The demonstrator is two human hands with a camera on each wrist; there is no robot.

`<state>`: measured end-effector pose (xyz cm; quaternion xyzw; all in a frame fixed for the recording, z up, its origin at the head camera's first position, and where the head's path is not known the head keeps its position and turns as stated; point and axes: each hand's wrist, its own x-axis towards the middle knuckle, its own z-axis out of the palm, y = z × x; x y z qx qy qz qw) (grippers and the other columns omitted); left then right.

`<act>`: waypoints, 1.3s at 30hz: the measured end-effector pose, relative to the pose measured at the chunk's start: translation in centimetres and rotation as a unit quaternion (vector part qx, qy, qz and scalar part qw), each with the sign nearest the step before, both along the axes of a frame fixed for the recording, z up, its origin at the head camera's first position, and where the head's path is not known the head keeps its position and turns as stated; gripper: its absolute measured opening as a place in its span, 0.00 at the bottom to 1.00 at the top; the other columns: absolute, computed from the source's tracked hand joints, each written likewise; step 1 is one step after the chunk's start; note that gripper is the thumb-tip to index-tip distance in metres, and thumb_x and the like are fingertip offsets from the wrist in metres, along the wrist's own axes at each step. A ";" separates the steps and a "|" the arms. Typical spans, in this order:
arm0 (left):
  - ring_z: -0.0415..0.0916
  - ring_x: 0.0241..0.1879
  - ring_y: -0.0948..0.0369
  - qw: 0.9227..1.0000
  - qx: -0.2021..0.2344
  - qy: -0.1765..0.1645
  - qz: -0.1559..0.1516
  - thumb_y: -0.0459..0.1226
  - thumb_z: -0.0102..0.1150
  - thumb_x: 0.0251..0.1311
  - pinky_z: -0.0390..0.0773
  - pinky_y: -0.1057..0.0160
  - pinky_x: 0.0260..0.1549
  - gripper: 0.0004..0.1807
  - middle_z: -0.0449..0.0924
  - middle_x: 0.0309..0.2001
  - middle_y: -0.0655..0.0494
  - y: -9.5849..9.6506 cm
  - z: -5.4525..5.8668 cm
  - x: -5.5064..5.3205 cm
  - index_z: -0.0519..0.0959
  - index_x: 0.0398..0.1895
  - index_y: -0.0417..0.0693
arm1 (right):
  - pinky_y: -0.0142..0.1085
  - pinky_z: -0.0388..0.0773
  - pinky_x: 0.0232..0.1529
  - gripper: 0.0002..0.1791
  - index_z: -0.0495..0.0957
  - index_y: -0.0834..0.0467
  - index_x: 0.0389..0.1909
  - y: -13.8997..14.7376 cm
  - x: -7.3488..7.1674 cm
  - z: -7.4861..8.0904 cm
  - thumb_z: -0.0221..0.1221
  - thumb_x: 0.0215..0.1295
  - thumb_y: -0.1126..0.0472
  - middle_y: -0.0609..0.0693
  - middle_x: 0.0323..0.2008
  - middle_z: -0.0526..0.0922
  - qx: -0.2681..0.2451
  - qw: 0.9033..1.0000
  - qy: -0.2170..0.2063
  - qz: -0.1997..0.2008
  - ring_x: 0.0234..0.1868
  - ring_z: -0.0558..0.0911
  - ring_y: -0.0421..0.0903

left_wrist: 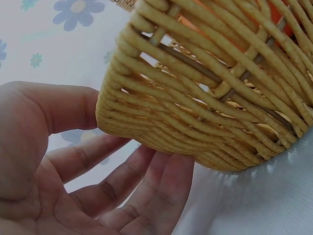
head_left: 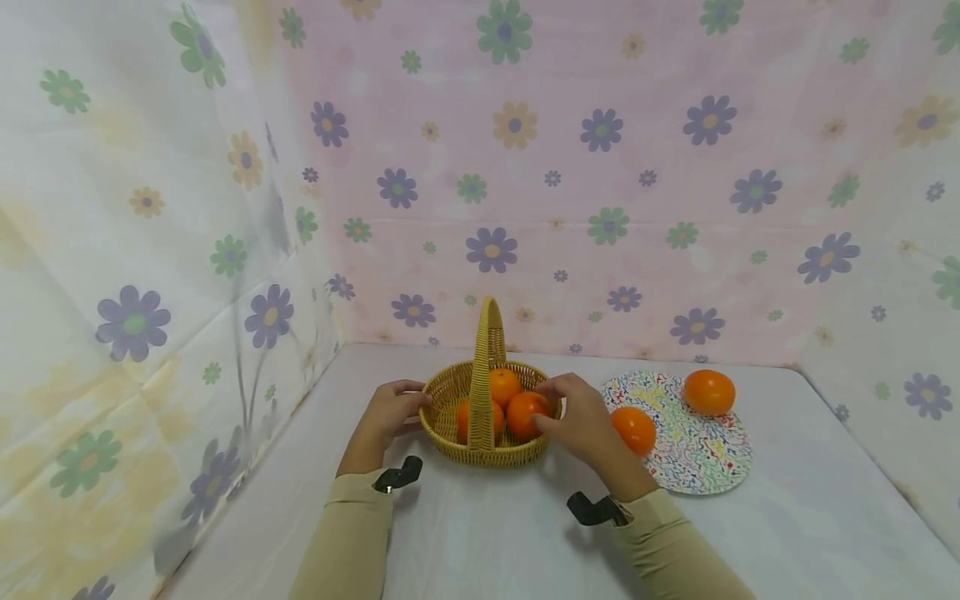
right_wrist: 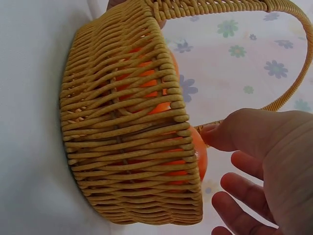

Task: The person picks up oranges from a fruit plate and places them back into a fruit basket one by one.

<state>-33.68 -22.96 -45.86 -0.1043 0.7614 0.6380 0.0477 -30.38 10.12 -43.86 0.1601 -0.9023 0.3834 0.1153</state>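
Note:
A yellow woven basket (head_left: 450, 442) with a tall arched handle stands on the table and contains three oranges. One orange (head_left: 504, 386) sits at the back, another (head_left: 465, 421) lies partly behind the handle, and the third orange (head_left: 527, 415) is at the right rim. My left hand (head_left: 390, 414) holds the basket's left side, thumb at the rim (left_wrist: 100, 110) and the other fingers against the outer weave. My right hand (head_left: 588, 421) is by the right rim. Its thumb (right_wrist: 215, 136) meets the right orange in the right wrist view, while the other fingers spread apart from it.
To the right lies a round plate (head_left: 701, 467) with multicoloured squiggles. An orange fruit (head_left: 709, 392) rests near its back edge and another (head_left: 634, 430) at its left, close to my right wrist. Flowered cloth walls (head_left: 600, 275) enclose the white table (head_left: 480, 533).

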 end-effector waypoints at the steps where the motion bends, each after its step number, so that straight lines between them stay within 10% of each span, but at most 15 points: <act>1: 0.85 0.51 0.51 1.000 0.000 0.000 0.000 0.37 0.64 0.64 0.87 0.51 0.49 0.24 0.83 0.57 0.41 0.0 0.0 0.0 0.78 0.63 0.40 | 0.47 0.83 0.56 0.22 0.84 0.55 0.53 0.1 0.0 0.1 0.75 0.57 0.56 0.48 0.50 0.83 -0.002 1.000 0.004 0.000 0.50 0.81 0.47; 39: 0.85 0.51 0.52 1.000 -0.007 -0.008 -0.008 0.38 0.64 0.67 0.86 0.50 0.53 0.23 0.81 0.59 0.40 -0.2 0.0 0.0 0.77 0.65 0.43 | 0.59 0.78 0.63 0.19 0.82 0.48 0.55 7.2 -1.1 3.3 0.70 0.65 0.52 0.56 0.65 0.75 -0.028 0.994 0.009 -0.106 0.63 0.77 0.57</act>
